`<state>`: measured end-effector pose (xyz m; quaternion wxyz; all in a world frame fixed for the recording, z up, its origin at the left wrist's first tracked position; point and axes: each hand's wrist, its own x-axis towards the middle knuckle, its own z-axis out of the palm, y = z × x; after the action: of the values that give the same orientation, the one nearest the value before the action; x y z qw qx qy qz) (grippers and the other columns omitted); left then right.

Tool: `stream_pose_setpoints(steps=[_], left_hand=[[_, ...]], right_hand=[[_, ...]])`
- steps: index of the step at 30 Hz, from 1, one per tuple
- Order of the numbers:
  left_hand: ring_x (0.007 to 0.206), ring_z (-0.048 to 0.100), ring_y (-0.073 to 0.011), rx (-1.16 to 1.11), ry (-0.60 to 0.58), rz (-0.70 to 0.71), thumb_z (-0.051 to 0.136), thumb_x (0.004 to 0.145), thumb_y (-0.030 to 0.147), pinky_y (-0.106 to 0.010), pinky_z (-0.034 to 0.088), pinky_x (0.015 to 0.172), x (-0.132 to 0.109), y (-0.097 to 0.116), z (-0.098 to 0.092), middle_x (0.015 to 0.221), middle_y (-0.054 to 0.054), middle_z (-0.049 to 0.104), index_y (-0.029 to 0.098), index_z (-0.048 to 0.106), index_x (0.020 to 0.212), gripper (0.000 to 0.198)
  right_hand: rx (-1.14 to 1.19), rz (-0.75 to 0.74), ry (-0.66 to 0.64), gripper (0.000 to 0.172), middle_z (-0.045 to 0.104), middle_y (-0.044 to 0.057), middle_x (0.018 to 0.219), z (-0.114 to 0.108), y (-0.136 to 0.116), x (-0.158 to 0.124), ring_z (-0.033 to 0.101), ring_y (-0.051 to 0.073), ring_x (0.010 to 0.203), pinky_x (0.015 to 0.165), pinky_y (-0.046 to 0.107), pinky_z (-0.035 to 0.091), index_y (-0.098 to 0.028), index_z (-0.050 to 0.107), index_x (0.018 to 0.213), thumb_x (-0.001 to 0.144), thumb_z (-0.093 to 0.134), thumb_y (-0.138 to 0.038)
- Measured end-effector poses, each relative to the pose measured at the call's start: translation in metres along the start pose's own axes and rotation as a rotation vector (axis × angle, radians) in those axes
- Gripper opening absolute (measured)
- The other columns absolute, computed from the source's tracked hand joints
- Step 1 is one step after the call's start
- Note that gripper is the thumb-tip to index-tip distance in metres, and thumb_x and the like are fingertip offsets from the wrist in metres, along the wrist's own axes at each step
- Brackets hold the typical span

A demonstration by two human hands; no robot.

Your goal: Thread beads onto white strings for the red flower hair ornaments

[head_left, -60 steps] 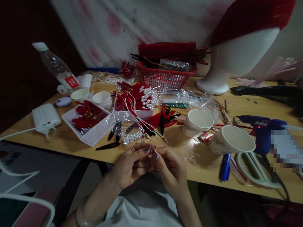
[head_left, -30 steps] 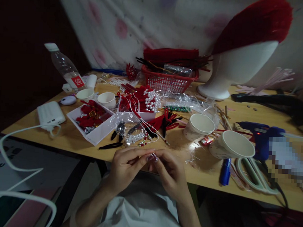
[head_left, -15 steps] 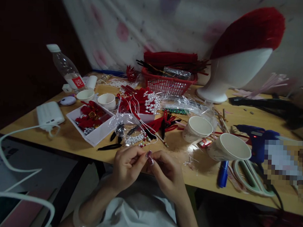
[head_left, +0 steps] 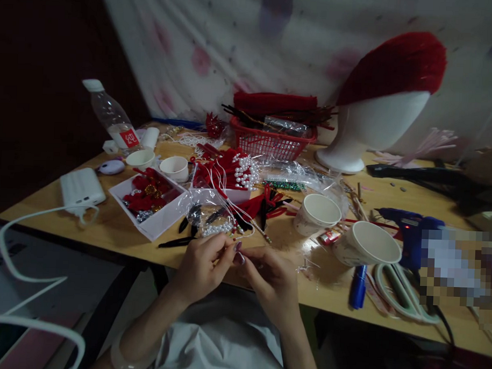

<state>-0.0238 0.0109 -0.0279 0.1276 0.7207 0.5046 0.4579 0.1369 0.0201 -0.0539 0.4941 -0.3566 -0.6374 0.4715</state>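
Observation:
My left hand is at the table's front edge, thumb and index finger pinched together. My right hand meets it fingertip to fingertip, also in a pinch. Whatever lies between the fingertips is too small to make out. Just beyond the hands are white pearl beads in clear plastic. Behind them a bundle of red stems with pearl tips lies on a white box. To the left, an open white box holds red and gold pieces.
Paper cups, a blue marker, scissors and a blue glue gun are on the right. A red basket and a white head form stand behind. A bottle and power bank are left.
The camera view has shifted slightly, so the things behind appear lower. Both hands remain together, with the fingertips slightly further left and higher in view.

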Motion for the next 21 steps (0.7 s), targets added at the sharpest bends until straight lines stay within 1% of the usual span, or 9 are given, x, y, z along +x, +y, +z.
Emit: stream_pose_setpoints(steps=[2, 4, 7, 9, 11, 13, 16, 18, 21], left_hand=[[0.050, 0.049, -0.0087, -0.045, 0.010, -0.075, 0.053, 0.091, 0.015, -0.020, 0.036, 0.048, 0.002, 0.001, -0.001, 0.058, 0.005, 0.056, 0.019, 0.057, 0.070, 0.022], [0.050, 0.046, -0.0085, -0.136, 0.057, -0.188, 0.055, 0.093, 0.021, -0.020, 0.034, 0.047, 0.006, 0.000, -0.005, 0.057, 0.005, 0.052, 0.019, 0.057, 0.069, 0.023], [0.046, 0.035, -0.0077, -0.402, 0.215, -0.357, 0.057, 0.095, 0.032, -0.019, 0.030, 0.044, 0.013, -0.003, -0.010, 0.052, 0.008, 0.041, 0.019, 0.056, 0.070, 0.028], [0.044, 0.030, -0.0070, -0.590, 0.324, -0.427, 0.059, 0.094, 0.037, -0.019, 0.027, 0.042, 0.015, -0.007, -0.011, 0.050, 0.009, 0.035, 0.019, 0.055, 0.070, 0.030], [0.044, 0.029, -0.0066, -0.696, 0.383, -0.467, 0.062, 0.093, 0.038, -0.018, 0.027, 0.042, 0.015, -0.010, -0.011, 0.050, 0.009, 0.035, 0.019, 0.055, 0.070, 0.031], [0.044, 0.030, -0.0065, -0.710, 0.387, -0.497, 0.064, 0.092, 0.039, -0.017, 0.028, 0.042, 0.012, -0.013, -0.009, 0.050, 0.009, 0.035, 0.019, 0.056, 0.071, 0.030], [0.045, 0.032, -0.0069, -0.653, 0.384, -0.542, 0.064, 0.091, 0.039, -0.018, 0.029, 0.042, 0.007, -0.018, -0.007, 0.050, 0.009, 0.037, 0.019, 0.058, 0.074, 0.028], [0.045, 0.032, -0.0070, -0.606, 0.392, -0.568, 0.063, 0.091, 0.040, -0.018, 0.028, 0.041, 0.005, -0.021, -0.009, 0.051, 0.008, 0.039, 0.019, 0.057, 0.074, 0.027], [0.043, 0.030, -0.0069, -0.547, 0.349, -0.589, 0.064, 0.089, 0.041, -0.019, 0.026, 0.040, 0.007, -0.025, -0.012, 0.050, 0.009, 0.038, 0.018, 0.060, 0.074, 0.027]], right_hand=[[0.002, 0.037, 0.025, 0.009, 0.075, 0.003, 0.075, 0.001, 0.001, 0.000, 0.068, 0.015, 0.060, 0.054, 0.023, 0.053, -0.021, 0.074, 0.088, 0.090, 0.067, -0.028], [0.017, 0.066, 0.047, 0.010, 0.074, 0.003, 0.073, 0.002, 0.002, 0.000, 0.067, 0.014, 0.060, 0.054, 0.022, 0.052, -0.021, 0.072, 0.086, 0.089, 0.067, -0.029], [0.016, 0.069, 0.078, 0.009, 0.074, 0.003, 0.074, 0.004, 0.003, 0.001, 0.068, 0.014, 0.063, 0.057, 0.022, 0.052, -0.020, 0.070, 0.084, 0.088, 0.068, -0.028], [-0.012, 0.050, 0.091, 0.006, 0.074, 0.003, 0.075, 0.005, 0.002, 0.002, 0.068, 0.015, 0.065, 0.059, 0.022, 0.052, -0.020, 0.070, 0.084, 0.087, 0.068, -0.025], [-0.023, 0.033, 0.099, 0.004, 0.074, 0.003, 0.077, 0.005, 0.003, 0.002, 0.068, 0.015, 0.067, 0.061, 0.023, 0.052, -0.020, 0.069, 0.086, 0.087, 0.068, -0.024], [-0.006, 0.025, 0.121, 0.004, 0.072, 0.002, 0.077, 0.005, 0.003, 0.002, 0.066, 0.014, 0.067, 0.061, 0.023, 0.053, -0.021, 0.068, 0.086, 0.087, 0.067, -0.024], [0.030, 0.029, 0.167, 0.004, 0.071, 0.002, 0.079, 0.006, 0.004, 0.003, 0.066, 0.015, 0.070, 0.063, 0.024, 0.055, -0.022, 0.067, 0.089, 0.089, 0.067, -0.026], [0.029, 0.027, 0.165, 0.004, 0.071, 0.003, 0.083, 0.006, 0.004, 0.004, 0.068, 0.016, 0.073, 0.066, 0.025, 0.056, -0.023, 0.068, 0.093, 0.089, 0.068, -0.026], [-0.013, 0.004, 0.137, 0.007, 0.072, 0.003, 0.087, 0.005, 0.004, 0.006, 0.069, 0.016, 0.077, 0.069, 0.026, 0.056, -0.024, 0.066, 0.096, 0.089, 0.067, -0.023]])
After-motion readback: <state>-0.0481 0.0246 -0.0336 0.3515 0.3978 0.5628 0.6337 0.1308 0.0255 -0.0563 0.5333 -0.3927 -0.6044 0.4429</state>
